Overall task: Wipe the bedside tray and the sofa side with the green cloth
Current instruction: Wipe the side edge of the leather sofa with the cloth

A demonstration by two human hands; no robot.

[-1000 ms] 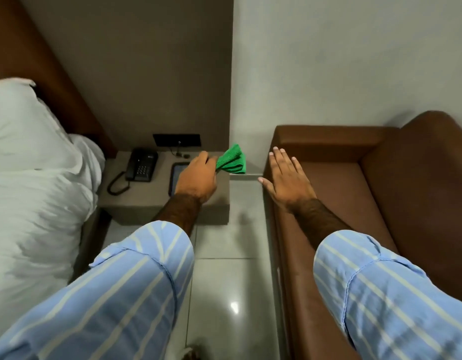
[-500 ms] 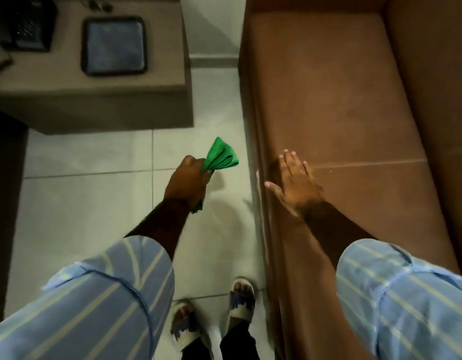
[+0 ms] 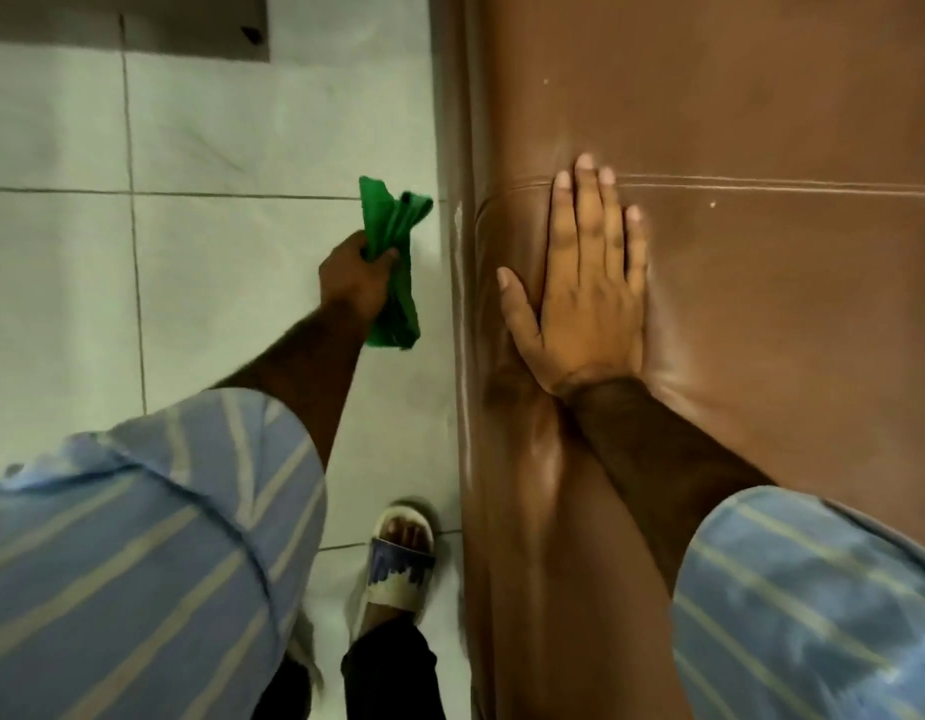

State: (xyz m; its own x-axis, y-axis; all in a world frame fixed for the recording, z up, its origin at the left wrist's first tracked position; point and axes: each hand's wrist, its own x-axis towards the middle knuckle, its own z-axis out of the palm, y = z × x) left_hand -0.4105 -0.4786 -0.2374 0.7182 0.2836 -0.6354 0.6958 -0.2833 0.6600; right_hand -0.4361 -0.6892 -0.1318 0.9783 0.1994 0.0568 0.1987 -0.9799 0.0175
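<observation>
My left hand (image 3: pixel 353 275) is closed around a crumpled green cloth (image 3: pixel 392 220), held above the floor tiles just left of the brown leather sofa (image 3: pixel 761 122). The cloth sticks out above and below my fist and hangs close to the sofa's front side (image 3: pixel 468 356), not clearly touching it. My right hand (image 3: pixel 585 283) lies flat, fingers spread, on the sofa seat near its front edge. The bedside tray is out of view.
Pale floor tiles (image 3: pixel 216 252) fill the left half. The base of the bedside unit (image 3: pixel 190 23) shows at the top left. My foot in a slipper (image 3: pixel 400 556) stands on the floor close to the sofa's front.
The view has tilted down and away from the bedside unit, so the tray and phone are gone. My left hand with the cloth has dropped lower beside the sofa; my right hand now presses flat on the seat.
</observation>
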